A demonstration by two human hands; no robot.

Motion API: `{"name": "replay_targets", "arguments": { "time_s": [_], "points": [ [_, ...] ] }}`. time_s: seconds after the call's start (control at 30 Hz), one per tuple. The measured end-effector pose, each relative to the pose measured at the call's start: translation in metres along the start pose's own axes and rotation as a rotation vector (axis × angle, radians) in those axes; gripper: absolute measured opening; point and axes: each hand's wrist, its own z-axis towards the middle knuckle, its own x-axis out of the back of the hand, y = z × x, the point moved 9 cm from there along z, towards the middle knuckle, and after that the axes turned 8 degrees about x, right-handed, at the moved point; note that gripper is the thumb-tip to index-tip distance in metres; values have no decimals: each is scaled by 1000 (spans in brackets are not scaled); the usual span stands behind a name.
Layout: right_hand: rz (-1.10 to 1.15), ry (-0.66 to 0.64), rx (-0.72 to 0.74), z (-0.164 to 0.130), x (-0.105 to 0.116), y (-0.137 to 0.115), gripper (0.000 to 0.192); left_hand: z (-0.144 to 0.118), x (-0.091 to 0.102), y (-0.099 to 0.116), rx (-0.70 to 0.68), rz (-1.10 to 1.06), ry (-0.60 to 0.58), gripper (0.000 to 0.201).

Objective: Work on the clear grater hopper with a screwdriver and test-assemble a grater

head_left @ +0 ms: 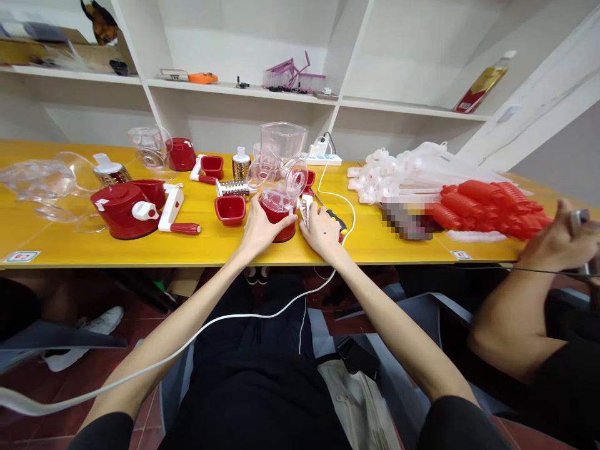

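A red-based grater unit (280,215) with a clear top is set near the front edge of the yellow table (70,244). It is clasped on its left side by the left hand (259,226), fingers curled around it. The right hand (320,230) is laid just beside it, fingers loosely bent over a yellow-handled tool (335,217); whether it is gripped cannot be told. A red cup (230,209) stands just left.

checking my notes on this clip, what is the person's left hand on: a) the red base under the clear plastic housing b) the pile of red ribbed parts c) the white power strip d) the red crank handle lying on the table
a: the left hand wraps the red base that sits under the clear plastic housing, while the right hand rests just beside it on the yellow table.
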Motion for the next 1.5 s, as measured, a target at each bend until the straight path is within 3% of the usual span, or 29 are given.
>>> {"name": "replay_targets", "arguments": {
  "time_s": [0.23, 0.43, 0.63, 0.77, 0.93, 1.17, 1.33, 1.5],
  "points": [
    [157, 75, 37, 1, -4, 2, 77, 13, -7, 1, 9, -3, 61, 72],
    [405, 276, 136, 2, 36, 0, 76, 17, -3, 4, -82, -99, -105, 64],
    [613, 312, 399, 18, 70, -44, 95, 18, -7, 6, -128, -216, -331, 80],
    [660, 268, 484, 21, 75, -71, 110, 13, -10, 0, -85, -267, -345, 80],
    [666, 270, 439, 14, 78, -77, 110, 6, -16, -10, -22, -324, -299, 71],
    [656, 327, 270, 4, 86, -83, 112, 6, -18, -10, 17, -397, -329, 82],
    [666, 328, 175, 3, 93, -86, 99, 6, -19, -16, 113, -357, -331, 74],
    [661, 355, 145, 0, 98, -87, 94, 3, -17, -15, 120, -338, -330, 68]
  ]
}}
